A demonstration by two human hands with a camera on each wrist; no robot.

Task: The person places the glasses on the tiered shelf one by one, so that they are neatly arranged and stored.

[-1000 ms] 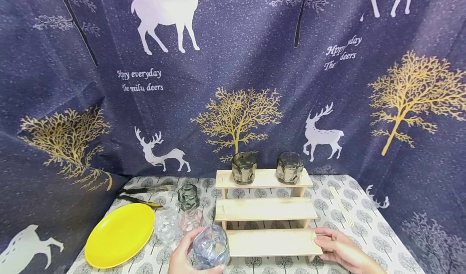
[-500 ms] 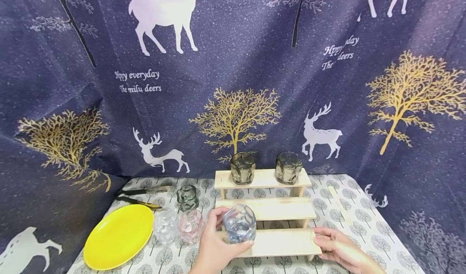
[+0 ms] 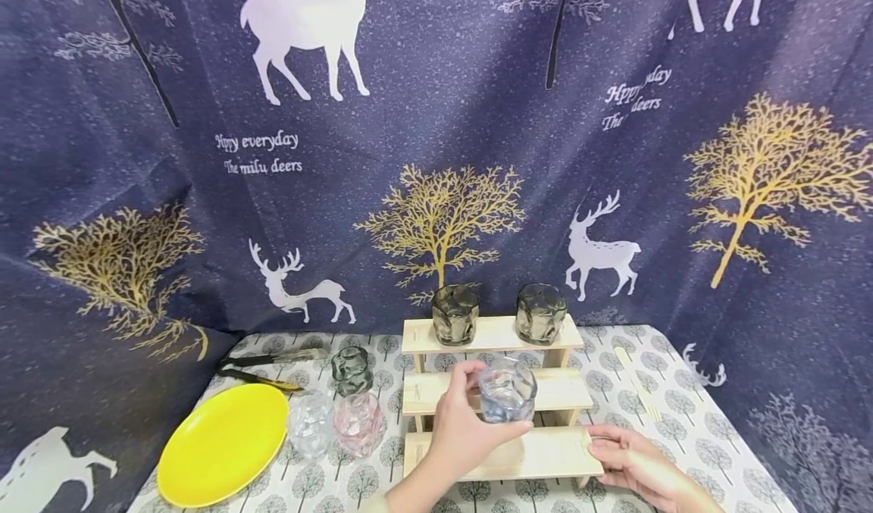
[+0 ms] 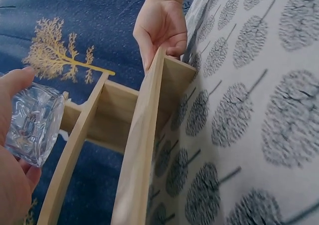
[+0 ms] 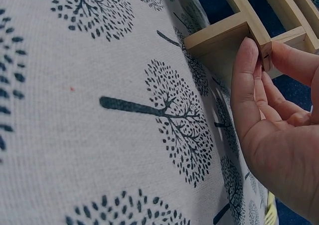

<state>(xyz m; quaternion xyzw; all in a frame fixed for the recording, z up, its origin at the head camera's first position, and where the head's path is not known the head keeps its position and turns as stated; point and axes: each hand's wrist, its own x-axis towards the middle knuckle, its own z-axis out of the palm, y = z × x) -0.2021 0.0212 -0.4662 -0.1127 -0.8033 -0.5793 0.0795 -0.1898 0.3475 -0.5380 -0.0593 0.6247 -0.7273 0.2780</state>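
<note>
The right hand (image 3: 630, 464) pinches the bottom step (image 3: 559, 452)'s end, apparently steadying the wooden rack (image 3: 433, 393). The left hand (image 3: 465, 430) grips a clear glass (image 3: 508, 395) by its side, likely leaving its base free, near the middle step (image 3: 562, 393). Behind, two dark glasses (image 3: 455, 316) stand on the top step (image 3: 498, 336).

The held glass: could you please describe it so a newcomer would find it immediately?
Find the three-tiered wooden shelf. The left hand holds the glass near the shelf's middle tier: it looks faintly bluish, unlike the two smoky glasses on the top tier.
</note>
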